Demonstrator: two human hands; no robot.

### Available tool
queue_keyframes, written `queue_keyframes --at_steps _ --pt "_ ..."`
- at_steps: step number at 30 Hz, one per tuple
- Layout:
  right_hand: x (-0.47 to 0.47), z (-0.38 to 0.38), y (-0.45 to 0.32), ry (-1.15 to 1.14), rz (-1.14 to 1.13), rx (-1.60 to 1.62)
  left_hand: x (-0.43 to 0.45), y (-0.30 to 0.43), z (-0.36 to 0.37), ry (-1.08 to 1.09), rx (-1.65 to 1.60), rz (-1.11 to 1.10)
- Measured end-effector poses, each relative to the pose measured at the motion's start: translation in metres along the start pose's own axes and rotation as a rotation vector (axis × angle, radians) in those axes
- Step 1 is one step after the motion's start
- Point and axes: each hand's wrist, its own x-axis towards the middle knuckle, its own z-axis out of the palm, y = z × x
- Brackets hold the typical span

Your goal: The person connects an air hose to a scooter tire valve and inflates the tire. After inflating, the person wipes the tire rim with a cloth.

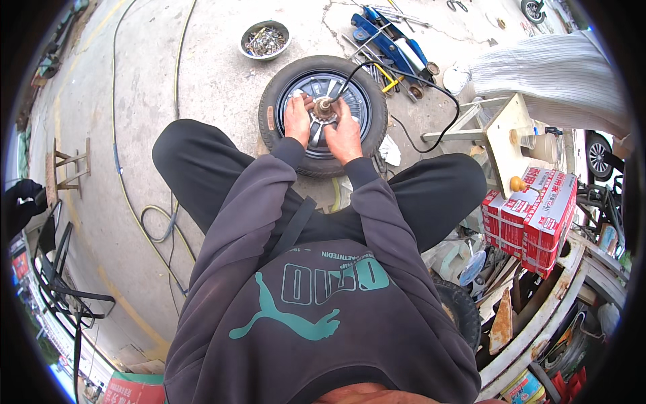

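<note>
A hub-motor wheel with a black tyre (372, 146) lies flat on the ground between my bent knees. Its hub cover (319, 90) faces up, and a greasy axle (323, 107) rises from the middle. From the axle a black cable (393, 66) arches out to the right. My left hand (297, 120) is on the left of the axle, fingers over the hub; something white shows at a fingertip. On the axle's other side is my right hand (344, 134), its thumb and fingers spread around the axle's right side. Whether either hand grips anything is unclear.
A bowl of loose hardware (265, 41) stands beyond the wheel. Right of it lie a blue floor jack (391, 43) and a yellow-handled tool (387, 80). A stool (504, 139) and red cartons (530, 219) stand at right. Left, a hose (115, 126) runs along the concrete.
</note>
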Motion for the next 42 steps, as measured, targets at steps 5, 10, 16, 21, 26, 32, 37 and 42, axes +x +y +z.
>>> queue_keyframes --at_steps 5,10,16,21,26,32,37,42 --pt "0.005 0.0 -0.007 0.205 -0.12 -0.068 0.0 0.001 -0.002 -0.014 0.011 -0.008" --pt "0.006 -0.013 -0.007 0.049 0.221 0.103 0.0 0.002 -0.003 0.037 -0.038 -0.072" --pt "0.0 -0.011 -0.025 0.029 0.214 0.033 0.0 0.008 -0.007 0.013 0.008 -0.061" --pt "0.003 0.01 0.009 0.119 -0.015 0.031 0.017 -0.015 -0.017 -0.017 0.077 0.047" --pt "0.003 -0.004 -0.011 0.276 0.039 0.062 0.002 0.004 -0.002 0.041 -0.004 -0.035" --pt "0.004 -0.021 -0.033 0.054 0.338 0.245 0.003 0.003 -0.008 0.067 0.004 -0.055" --pt "0.0 -0.001 -0.006 0.081 0.056 0.063 -0.003 0.01 -0.008 0.019 0.015 -0.077" --pt "0.004 0.001 -0.011 0.221 -0.091 -0.041 0.0 0.009 -0.003 0.003 0.01 -0.068"
